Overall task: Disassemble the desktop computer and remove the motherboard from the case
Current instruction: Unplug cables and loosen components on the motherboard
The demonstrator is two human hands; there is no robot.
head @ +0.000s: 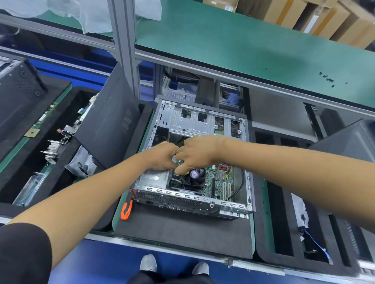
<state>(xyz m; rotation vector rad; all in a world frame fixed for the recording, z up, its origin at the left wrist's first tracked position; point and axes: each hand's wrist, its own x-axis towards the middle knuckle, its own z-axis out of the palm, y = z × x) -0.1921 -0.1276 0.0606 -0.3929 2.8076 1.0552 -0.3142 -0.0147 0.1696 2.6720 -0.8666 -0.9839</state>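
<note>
At frame centre, over the open grey metal computer case (pixel 192 198), our left hand (pixel 159 156) and right hand (pixel 195 152) meet with fingers curled down above the green motherboard (pixel 220 182); whatever they grip, we cannot tell.

Open case (pixel 194 155) sits on a mat (pixel 184 230) at centre of the conveyor. Motherboard (pixel 220 182) lies inside it, right and near side; fan (pixel 193 177) just left of the board; drive cage (pixel 196 122) at the far end. Both hands meet above the case middle: left hand (pixel 162 156) touching right hand (pixel 195 152). Screwdriver (pixel 126 208) lies on the mat at the case's near-left corner. Side panel (pixel 106 118) leans left of the case. Shelf (pixel 252 49) runs behind and above, boxes (pixel 308 15) beyond it.
</note>
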